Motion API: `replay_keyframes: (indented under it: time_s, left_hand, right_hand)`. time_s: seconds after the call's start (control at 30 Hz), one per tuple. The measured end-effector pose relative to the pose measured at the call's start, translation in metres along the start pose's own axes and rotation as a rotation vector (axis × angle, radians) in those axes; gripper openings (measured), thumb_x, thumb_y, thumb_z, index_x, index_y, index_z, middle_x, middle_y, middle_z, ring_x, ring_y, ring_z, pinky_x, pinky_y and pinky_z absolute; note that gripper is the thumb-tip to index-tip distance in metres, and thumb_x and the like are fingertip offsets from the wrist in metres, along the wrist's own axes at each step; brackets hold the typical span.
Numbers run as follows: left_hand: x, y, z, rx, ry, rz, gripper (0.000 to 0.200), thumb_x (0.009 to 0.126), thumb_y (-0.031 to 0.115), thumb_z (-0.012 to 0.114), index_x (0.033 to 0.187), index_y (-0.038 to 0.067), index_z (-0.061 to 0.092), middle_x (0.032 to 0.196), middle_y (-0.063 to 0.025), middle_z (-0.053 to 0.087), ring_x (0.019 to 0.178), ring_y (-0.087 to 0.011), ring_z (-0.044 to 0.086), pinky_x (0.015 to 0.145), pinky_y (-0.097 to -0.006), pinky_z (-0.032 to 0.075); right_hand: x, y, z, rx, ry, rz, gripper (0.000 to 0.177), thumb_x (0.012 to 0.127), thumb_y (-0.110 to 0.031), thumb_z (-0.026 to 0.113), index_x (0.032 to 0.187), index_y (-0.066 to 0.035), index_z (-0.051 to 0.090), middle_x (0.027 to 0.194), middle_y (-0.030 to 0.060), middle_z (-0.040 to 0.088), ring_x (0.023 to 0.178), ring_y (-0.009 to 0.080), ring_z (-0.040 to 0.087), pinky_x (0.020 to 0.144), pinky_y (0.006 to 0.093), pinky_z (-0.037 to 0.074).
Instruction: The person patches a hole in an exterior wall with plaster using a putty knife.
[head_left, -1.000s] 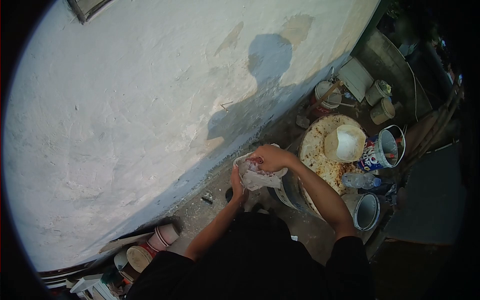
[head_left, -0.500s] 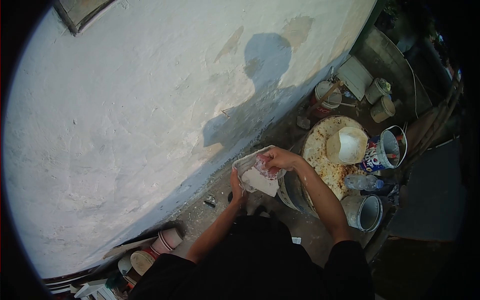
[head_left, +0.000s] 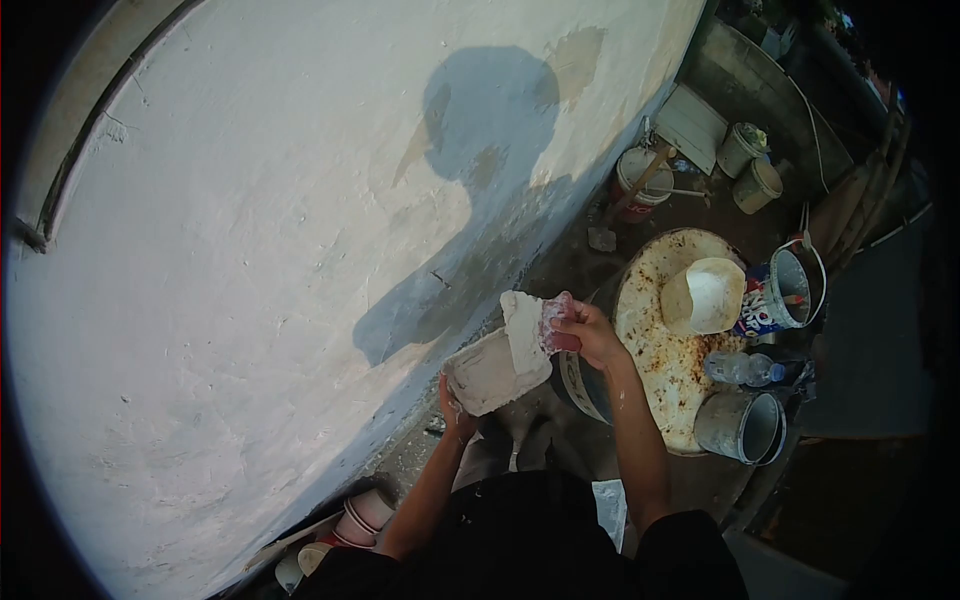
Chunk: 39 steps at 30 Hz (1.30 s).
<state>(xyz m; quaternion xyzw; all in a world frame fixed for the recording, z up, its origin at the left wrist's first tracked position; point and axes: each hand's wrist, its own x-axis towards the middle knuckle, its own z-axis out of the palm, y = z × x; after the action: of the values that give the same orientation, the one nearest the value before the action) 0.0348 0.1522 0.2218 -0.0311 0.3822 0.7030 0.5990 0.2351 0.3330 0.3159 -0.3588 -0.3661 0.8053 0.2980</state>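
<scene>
My left hand (head_left: 457, 408) grips the left end of a shallow rectangular tray (head_left: 480, 377), its inside smeared with whitish paste. In my right hand (head_left: 592, 335) is a reddish scraper (head_left: 560, 322), its blade loaded with a thick slab of white paste (head_left: 522, 330). The slab hangs over the tray's right end; whether it touches the rim, I cannot tell. The patchy white wall (head_left: 250, 250) rises on the left, with a head-and-arm shadow on it.
Right of my hands stands a rusty drum (head_left: 645, 330) bearing a cut container (head_left: 703, 297), a blue labelled bucket (head_left: 785, 290), a plastic bottle (head_left: 742, 369) and a grey bucket (head_left: 740, 427). More buckets (head_left: 645, 180) stand behind; stacked pots (head_left: 365, 515) lie lower left.
The scraper has risen from inside the tray, with white paste now on its blade. The tray has shifted slightly left and down, and the camera view has moved.
</scene>
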Motion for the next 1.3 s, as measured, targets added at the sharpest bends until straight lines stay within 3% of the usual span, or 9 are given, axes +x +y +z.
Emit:
replay_keyframes:
  time_s: [0.17,0.33,0.53,0.63,0.73,1.03,1.17,1.23,1.3]
  left_hand:
    - [0.041,-0.018,-0.069,0.1,0.021,0.015,0.058,0.1,0.053,0.03,0.138,0.012,0.043,0.134,-0.0112,0.052,0.123,-0.0296,0.051,0.104,-0.0467,0.042]
    - [0.057,-0.044,-0.1,0.27,0.07,0.062,0.059,0.1,0.054,0.03,0.137,0.011,0.044,0.13,-0.0094,0.054,0.121,-0.0273,0.052,0.104,-0.0453,0.041]
    - [0.06,-0.06,-0.106,0.211,0.127,0.006,0.056,0.101,0.049,0.027,0.137,0.009,0.043,0.13,-0.0102,0.053,0.123,-0.0267,0.05,0.105,-0.043,0.04]
    - [0.063,-0.068,-0.11,0.177,0.234,-0.051,0.058,0.098,0.055,0.031,0.133,0.013,0.049,0.13,-0.0089,0.055,0.121,-0.0291,0.052,0.105,-0.0469,0.039]
    - [0.065,-0.073,-0.113,0.21,0.262,-0.039,0.059,0.097,0.056,0.031,0.133,0.014,0.049,0.131,-0.0087,0.055,0.121,-0.0299,0.051,0.105,-0.0481,0.038]
    - [0.079,-0.076,-0.094,0.208,0.224,-0.056,0.059,0.096,0.056,0.032,0.133,0.014,0.049,0.131,-0.0088,0.054,0.122,-0.0302,0.051,0.104,-0.0483,0.04]
    - [0.084,-0.079,-0.095,0.177,0.249,-0.071,0.059,0.096,0.056,0.032,0.134,0.014,0.049,0.132,-0.0092,0.054,0.123,-0.0303,0.051,0.105,-0.0483,0.039]
    - [0.083,-0.078,-0.097,0.174,0.24,-0.083,0.06,0.096,0.056,0.033,0.135,0.014,0.048,0.133,-0.0094,0.054,0.123,-0.0304,0.051,0.105,-0.0481,0.039]
    - [0.081,-0.078,-0.094,0.18,0.239,-0.087,0.06,0.096,0.056,0.032,0.135,0.013,0.048,0.134,-0.0093,0.053,0.123,-0.0305,0.05,0.106,-0.0478,0.038]
  right_hand:
    - [0.065,0.036,-0.048,0.165,0.274,-0.177,0.024,0.087,-0.001,0.065,0.111,0.0,0.06,0.101,0.0059,0.065,0.086,0.0132,0.065,0.076,0.0276,0.054]
    - [0.171,0.064,-0.086,0.182,0.679,-0.424,0.017,0.086,-0.001,0.066,0.102,0.001,0.065,0.09,0.004,0.067,0.078,0.0099,0.062,0.067,0.0259,0.049]
    - [0.287,0.073,-0.096,-0.487,1.0,-0.692,0.015,0.082,-0.002,0.065,0.095,0.005,0.063,0.088,0.0149,0.066,0.074,0.0254,0.065,0.067,0.0323,0.05]
    - [0.31,0.078,-0.074,-0.51,0.917,-0.885,0.016,0.079,0.002,0.064,0.094,0.005,0.062,0.09,0.0185,0.062,0.079,0.0341,0.063,0.068,0.0379,0.049]
    - [0.301,0.083,-0.069,-0.656,0.72,-0.934,0.022,0.075,0.005,0.065,0.097,0.003,0.062,0.089,0.0172,0.06,0.083,0.0364,0.061,0.069,0.0421,0.049]
    - [0.256,0.096,-0.073,-0.709,0.458,-0.859,0.031,0.073,0.009,0.063,0.104,0.003,0.062,0.089,0.0162,0.06,0.087,0.0353,0.061,0.071,0.0407,0.05]
    - [0.235,0.108,-0.101,-0.556,0.678,-0.629,0.027,0.079,0.007,0.062,0.106,0.005,0.064,0.092,0.0175,0.065,0.085,0.0276,0.067,0.075,0.0342,0.051]
    - [0.242,0.104,-0.121,-0.375,0.821,-0.6,0.023,0.084,0.004,0.062,0.106,0.006,0.064,0.095,0.0162,0.068,0.086,0.0189,0.066,0.079,0.0306,0.05]
    - [0.262,0.09,-0.138,-0.291,0.873,-0.692,0.017,0.086,0.0,0.062,0.103,0.005,0.065,0.088,0.0075,0.066,0.082,0.0116,0.059,0.074,0.0276,0.047]
